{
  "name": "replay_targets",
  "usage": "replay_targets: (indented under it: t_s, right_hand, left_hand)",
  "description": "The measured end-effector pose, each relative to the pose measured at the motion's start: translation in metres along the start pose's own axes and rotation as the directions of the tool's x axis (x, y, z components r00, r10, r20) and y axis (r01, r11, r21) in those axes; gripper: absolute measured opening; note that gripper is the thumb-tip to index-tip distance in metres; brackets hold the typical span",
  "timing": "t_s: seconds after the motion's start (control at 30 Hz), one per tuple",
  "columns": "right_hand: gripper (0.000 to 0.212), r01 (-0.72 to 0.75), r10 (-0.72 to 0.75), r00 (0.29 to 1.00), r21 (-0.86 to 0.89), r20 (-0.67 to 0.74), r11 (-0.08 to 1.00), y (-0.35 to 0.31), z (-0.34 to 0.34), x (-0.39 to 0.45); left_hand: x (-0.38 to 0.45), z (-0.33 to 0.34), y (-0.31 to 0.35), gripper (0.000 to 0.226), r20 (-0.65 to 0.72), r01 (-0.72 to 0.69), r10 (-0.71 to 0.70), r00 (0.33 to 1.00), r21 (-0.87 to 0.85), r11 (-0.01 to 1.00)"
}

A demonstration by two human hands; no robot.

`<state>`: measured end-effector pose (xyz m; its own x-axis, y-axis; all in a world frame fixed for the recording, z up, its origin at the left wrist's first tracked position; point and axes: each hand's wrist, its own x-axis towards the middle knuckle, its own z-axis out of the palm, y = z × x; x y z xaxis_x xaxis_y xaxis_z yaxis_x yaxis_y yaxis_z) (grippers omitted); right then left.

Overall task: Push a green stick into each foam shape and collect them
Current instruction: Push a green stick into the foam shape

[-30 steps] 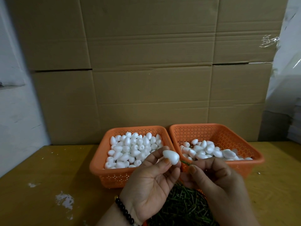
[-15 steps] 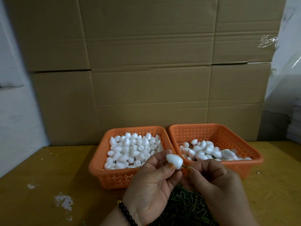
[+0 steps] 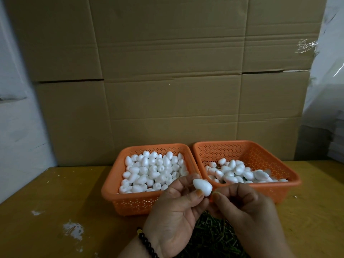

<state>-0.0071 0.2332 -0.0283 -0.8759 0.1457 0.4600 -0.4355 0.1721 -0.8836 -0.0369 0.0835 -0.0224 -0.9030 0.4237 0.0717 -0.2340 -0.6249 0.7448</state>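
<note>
My left hand (image 3: 175,213) pinches a white egg-shaped foam shape (image 3: 202,187) between thumb and fingers, in front of the two baskets. My right hand (image 3: 245,211) meets it from the right, fingertips pinched at the shape's blunt end; the green stick there is almost wholly hidden. The left orange basket (image 3: 130,199) is nearly full of plain foam shapes (image 3: 154,169). The right orange basket (image 3: 260,151) holds a smaller heap of foam shapes (image 3: 236,173). A pile of green sticks (image 3: 212,237) lies under my hands.
The baskets stand side by side on a yellow-brown table (image 3: 55,192) with white scuffs (image 3: 73,229) at the left. A wall of cardboard boxes (image 3: 167,71) rises close behind them. Clear plastic wrap (image 3: 327,71) hangs at the right.
The visible length of green stick between my hands has shrunk to almost nothing as my right fingertips closed up against the foam shape. Both hands drifted slightly right and down.
</note>
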Motion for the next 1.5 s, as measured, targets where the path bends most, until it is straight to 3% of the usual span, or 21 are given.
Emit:
replay_targets:
  t_s: [0.7, 0.83, 0.97, 1.07, 1.23, 1.33, 1.5]
  right_hand:
    - [0.012, 0.001, -0.001, 1.0, -0.024, 0.023, 1.0, 0.0068, 0.0006, 0.0014]
    - [0.035, -0.015, 0.015, 1.0, -0.058, 0.003, 0.998, 0.0096, 0.0006, 0.0024]
    - [0.054, 0.059, -0.056, 0.998, -0.126, 0.029, 0.99, 0.0082, 0.0011, 0.0023]
    - [0.051, 0.128, -0.124, 0.992, -0.179, 0.034, 0.975, 0.0083, 0.0007, 0.002]
    - [0.044, 0.183, -0.175, 0.983, -0.218, 0.055, 0.959, 0.0074, 0.0, 0.0015]
    - [0.045, 0.193, -0.191, 0.981, -0.203, 0.026, 0.96, 0.0074, 0.0, 0.0018]
    - [0.032, 0.226, -0.229, 0.974, -0.14, 0.001, 0.964, 0.0013, 0.0009, 0.0006]
  left_hand:
    - [0.0033, -0.0033, -0.0038, 0.038, -0.049, 0.025, -0.026, 0.998, -0.025, 0.999]
    - [0.0026, -0.0039, -0.001, 0.031, -0.02, 0.014, -0.015, 1.0, -0.07, 0.997]
    - [0.0024, -0.0034, -0.0041, 0.028, -0.012, 0.034, -0.035, 0.999, -0.065, 0.997]
    - [0.0014, -0.0003, -0.0071, 0.021, 0.014, 0.061, -0.06, 0.998, -0.063, 0.996]
    - [-0.0004, 0.0023, -0.0086, 0.031, 0.02, 0.088, -0.087, 0.996, -0.052, 0.995]
    - [-0.0008, 0.0018, -0.0078, 0.016, 0.025, 0.079, -0.078, 0.997, -0.056, 0.995]
    - [0.0015, 0.0004, -0.0082, 0.011, 0.015, 0.069, -0.069, 0.998, -0.015, 0.998]
